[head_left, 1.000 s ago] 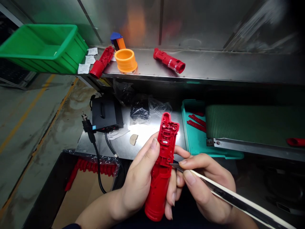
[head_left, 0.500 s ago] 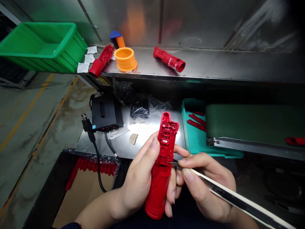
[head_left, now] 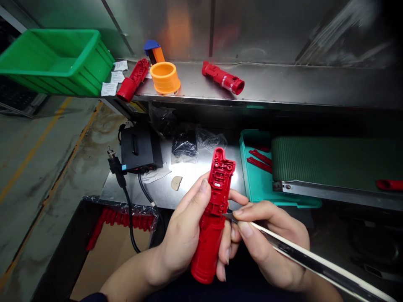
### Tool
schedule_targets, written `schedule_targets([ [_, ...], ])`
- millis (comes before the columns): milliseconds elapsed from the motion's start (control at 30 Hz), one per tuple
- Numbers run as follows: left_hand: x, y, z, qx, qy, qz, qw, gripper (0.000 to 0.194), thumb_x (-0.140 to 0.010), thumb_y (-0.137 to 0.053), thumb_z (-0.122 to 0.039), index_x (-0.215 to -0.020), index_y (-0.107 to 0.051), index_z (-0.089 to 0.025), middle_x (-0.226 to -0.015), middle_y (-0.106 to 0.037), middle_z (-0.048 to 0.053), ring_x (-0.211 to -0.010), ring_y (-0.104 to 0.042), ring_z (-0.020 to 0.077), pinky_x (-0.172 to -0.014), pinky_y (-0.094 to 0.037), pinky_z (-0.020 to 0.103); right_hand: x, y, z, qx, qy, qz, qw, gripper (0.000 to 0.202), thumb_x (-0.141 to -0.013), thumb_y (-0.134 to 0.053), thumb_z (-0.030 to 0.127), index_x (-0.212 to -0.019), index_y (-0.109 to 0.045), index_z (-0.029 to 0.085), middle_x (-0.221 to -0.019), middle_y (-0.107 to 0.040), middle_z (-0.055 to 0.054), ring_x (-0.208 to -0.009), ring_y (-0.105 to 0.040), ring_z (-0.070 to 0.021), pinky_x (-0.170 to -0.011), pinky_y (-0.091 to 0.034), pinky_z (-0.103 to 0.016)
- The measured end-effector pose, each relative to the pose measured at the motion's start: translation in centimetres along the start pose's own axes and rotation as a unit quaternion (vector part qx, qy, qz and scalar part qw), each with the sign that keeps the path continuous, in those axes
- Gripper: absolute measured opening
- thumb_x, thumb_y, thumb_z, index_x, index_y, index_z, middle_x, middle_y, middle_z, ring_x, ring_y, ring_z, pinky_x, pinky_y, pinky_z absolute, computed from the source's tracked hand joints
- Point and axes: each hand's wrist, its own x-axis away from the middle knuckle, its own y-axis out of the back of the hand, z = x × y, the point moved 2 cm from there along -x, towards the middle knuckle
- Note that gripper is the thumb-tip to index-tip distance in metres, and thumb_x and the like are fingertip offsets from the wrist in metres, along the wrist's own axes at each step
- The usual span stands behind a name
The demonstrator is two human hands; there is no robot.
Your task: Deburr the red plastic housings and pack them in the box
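Note:
A red plastic housing (head_left: pixel 209 247), tube-shaped at its lower end and moulded with recesses and screw bosses above, is tilted slightly in front of me. My left hand (head_left: pixel 185 226) is closed around it, thumb on the left edge and fingertips showing on the right. Between thumb and forefinger of my right hand (head_left: pixel 273 243) is a craft knife (head_left: pixel 302 253) with a long pale and black handle. Its blade tip touches the housing's right edge, just below the recessed section. Other fingers of my right hand are partly hidden behind the knife.
On the steel shelf stand a green bin (head_left: pixel 75 75), an orange ring (head_left: pixel 165 78) and two more red housings (head_left: pixel 223 78). Below are a black power box (head_left: pixel 140 147), a teal tray (head_left: pixel 247 167) with red strips, a green conveyor belt (head_left: pixel 333 163) and a box (head_left: pixel 63 251) of red parts.
The housing has shifted very slightly upward and left, and my right hand with the knife has moved slightly left with it. Both grips are the same.

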Motion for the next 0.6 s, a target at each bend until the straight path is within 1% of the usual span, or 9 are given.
schedule_targets([
  [133, -0.15, 0.12, 0.14, 0.012, -0.004, 0.002, 1.000, 0.053, -0.108, -0.029, -0.052, -0.126, -0.062, -0.014, -0.047, -0.064, 0.001, -0.034, -0.057, 0.0134, -0.042, -0.047, 0.021, 0.06, 0.10, -0.08, 0.013, 0.002, 0.006, 1.000, 0.022, -0.100, -0.058, 0.010, -0.112, -0.069, 0.024, -0.070, -0.077, 0.004, -0.052, -0.072, -0.0124, -0.116, -0.049, -0.050],
  [233, -0.31, 0.13, 0.43, 0.024, -0.022, 0.003, 0.999, 0.054, -0.108, -0.028, -0.050, -0.126, -0.061, -0.012, -0.045, -0.063, 0.002, -0.033, -0.056, 0.0145, -0.038, -0.047, 0.020, 0.20, 0.15, -0.17, 0.003, -0.015, -0.004, 1.000, 0.019, -0.101, -0.059, 0.014, -0.111, -0.070, 0.025, -0.069, -0.075, 0.005, -0.053, -0.072, -0.0131, -0.118, -0.046, -0.052],
  [333, -0.38, 0.26, 0.70, 0.043, -0.027, -0.001, 0.999, 0.053, -0.108, -0.027, -0.050, -0.130, -0.056, -0.012, -0.045, -0.063, 0.003, -0.031, -0.056, 0.0153, -0.035, -0.045, 0.018, 0.30, 0.08, -0.40, -0.035, -0.053, -0.016, 0.998, 0.015, -0.101, -0.062, 0.018, -0.109, -0.071, 0.028, -0.071, -0.077, 0.005, -0.053, -0.072, -0.0128, -0.115, -0.049, -0.050],
  [400, -0.31, 0.39, 0.80, 0.053, -0.023, -0.004, 0.998, 0.052, -0.108, -0.028, -0.052, -0.131, -0.053, -0.013, -0.046, -0.063, 0.002, -0.031, -0.056, 0.0157, -0.033, -0.045, 0.018, 0.26, -0.04, -0.45, -0.053, -0.066, -0.017, 0.996, 0.013, -0.102, -0.062, 0.020, -0.107, -0.071, 0.028, -0.071, -0.077, 0.005, -0.053, -0.072, -0.0124, -0.112, -0.053, -0.048],
  [433, -0.25, 0.46, 0.82, 0.055, -0.021, -0.005, 0.998, 0.052, -0.107, -0.029, -0.053, -0.131, -0.052, -0.013, -0.046, -0.063, 0.002, -0.032, -0.057, 0.0159, -0.033, -0.045, 0.018, 0.21, -0.11, -0.43, -0.056, -0.066, -0.016, 0.996, 0.013, -0.102, -0.062, 0.020, -0.107, -0.071, 0.028, -0.071, -0.077, 0.005, -0.053, -0.072, -0.0121, -0.112, -0.053, -0.047],
  [533, -0.04, 0.60, 0.83, 0.055, -0.019, -0.007, 0.998, 0.053, -0.106, -0.030, -0.056, -0.130, -0.051, -0.014, -0.046, -0.064, 0.003, -0.032, -0.057, 0.0161, -0.033, -0.046, 0.018, 0.04, -0.25, -0.27, -0.052, -0.058, -0.005, 0.997, 0.012, -0.102, -0.063, 0.019, -0.106, -0.071, 0.026, -0.071, -0.078, 0.005, -0.054, -0.072, -0.0118, -0.118, -0.047, -0.049],
  [600, 0.07, 0.66, 0.82, 0.056, -0.020, -0.009, 0.998, 0.052, -0.106, -0.030, -0.056, -0.131, -0.049, -0.015, -0.046, -0.064, 0.003, -0.031, -0.057, 0.0160, -0.033, -0.045, 0.017, 0.03, -0.32, -0.21, -0.056, -0.058, 0.008, 0.997, 0.013, -0.102, -0.061, 0.018, -0.107, -0.070, 0.026, -0.073, -0.078, 0.003, -0.054, -0.073, -0.0124, -0.113, -0.052, -0.049],
])
